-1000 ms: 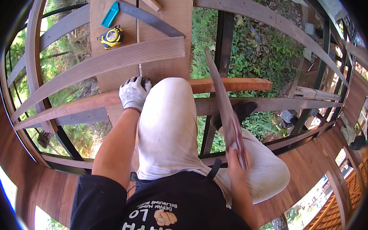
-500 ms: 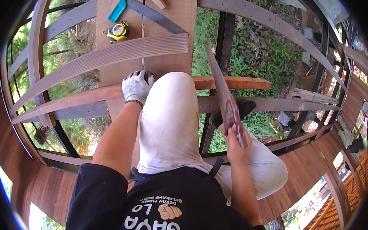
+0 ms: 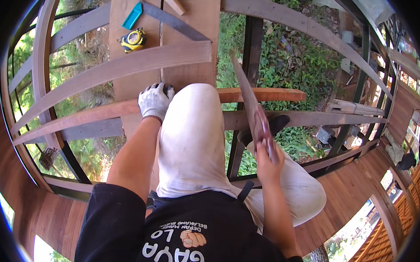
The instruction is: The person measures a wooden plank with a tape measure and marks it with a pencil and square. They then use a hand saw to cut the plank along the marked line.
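My left hand (image 3: 154,101), in a grey-white work glove, presses down on a long reddish wooden plank (image 3: 86,110), its fingers curled over the far edge. Beside it my bent knee, in pale trousers, rests over the plank's middle. In my bare right hand (image 3: 267,161) is a handsaw (image 3: 252,97), gripped by its brown wooden handle. The blade slants away from me to the left and crosses the plank's right-hand stretch, near the free end. Whether its teeth touch the wood I cannot tell.
Beyond the plank lie a weathered board (image 3: 128,66), a yellow-black tape measure (image 3: 133,40), a try square with a teal handle (image 3: 132,16) and a small wood offcut (image 3: 172,1) on wide boards (image 3: 186,76). Dark frame beams (image 3: 252,53) span open gaps above greenery.
The whole view has shifted slightly. My right hand and the saw handle have moved a little away from me. My left hand stays on the plank.
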`<state>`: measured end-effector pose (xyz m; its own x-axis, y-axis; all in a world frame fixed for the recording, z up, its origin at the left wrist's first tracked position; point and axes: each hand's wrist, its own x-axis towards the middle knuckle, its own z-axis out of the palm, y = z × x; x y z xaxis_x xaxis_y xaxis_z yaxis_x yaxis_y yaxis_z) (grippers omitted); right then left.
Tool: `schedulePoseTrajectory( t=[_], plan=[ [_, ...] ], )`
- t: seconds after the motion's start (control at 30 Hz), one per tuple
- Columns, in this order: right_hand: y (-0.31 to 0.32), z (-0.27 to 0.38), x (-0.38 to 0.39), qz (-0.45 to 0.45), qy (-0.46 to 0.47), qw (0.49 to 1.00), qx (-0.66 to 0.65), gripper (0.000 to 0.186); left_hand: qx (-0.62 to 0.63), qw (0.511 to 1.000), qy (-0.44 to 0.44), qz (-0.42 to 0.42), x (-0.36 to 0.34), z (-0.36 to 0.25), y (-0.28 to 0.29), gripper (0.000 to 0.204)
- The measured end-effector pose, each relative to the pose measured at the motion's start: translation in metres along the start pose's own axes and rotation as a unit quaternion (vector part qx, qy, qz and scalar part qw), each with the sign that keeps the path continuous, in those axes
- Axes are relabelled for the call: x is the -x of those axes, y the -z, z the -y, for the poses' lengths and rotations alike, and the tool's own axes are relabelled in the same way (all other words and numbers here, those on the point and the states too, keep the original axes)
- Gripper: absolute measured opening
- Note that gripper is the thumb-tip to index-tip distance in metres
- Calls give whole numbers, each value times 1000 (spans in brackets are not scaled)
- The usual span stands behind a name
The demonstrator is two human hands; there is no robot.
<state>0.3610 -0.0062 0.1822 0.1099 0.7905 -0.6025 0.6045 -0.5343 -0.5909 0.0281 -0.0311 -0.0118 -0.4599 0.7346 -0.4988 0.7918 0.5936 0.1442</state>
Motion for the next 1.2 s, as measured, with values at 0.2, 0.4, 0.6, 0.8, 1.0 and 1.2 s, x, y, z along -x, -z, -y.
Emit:
schedulePoseTrajectory(
  t=[0.2,0.4,0.6,0.8,1.0,1.2],
  plan=[
    [68,7,119,-28,-36,997,61,15,22,1000,18,13,3,5,6,37],
    [-8,12,-9,10,-23,998,-49,13,10,1000,-1,-2,-1,2,-1,39],
    [81,9,125,-20,-71,997,-23,14,15,1000,16,5,4,3,8,37],
    [7,-13,19,-5,2,999,32,20,9,1000,-9,8,-2,-3,5,37],
    [66,11,115,-17,-19,998,64,25,17,1000,9,5,3,6,2,38],
    [33,-15,44,-12,1,999,44,17,10,1000,1,6,3,-4,6,38]
  ],
)
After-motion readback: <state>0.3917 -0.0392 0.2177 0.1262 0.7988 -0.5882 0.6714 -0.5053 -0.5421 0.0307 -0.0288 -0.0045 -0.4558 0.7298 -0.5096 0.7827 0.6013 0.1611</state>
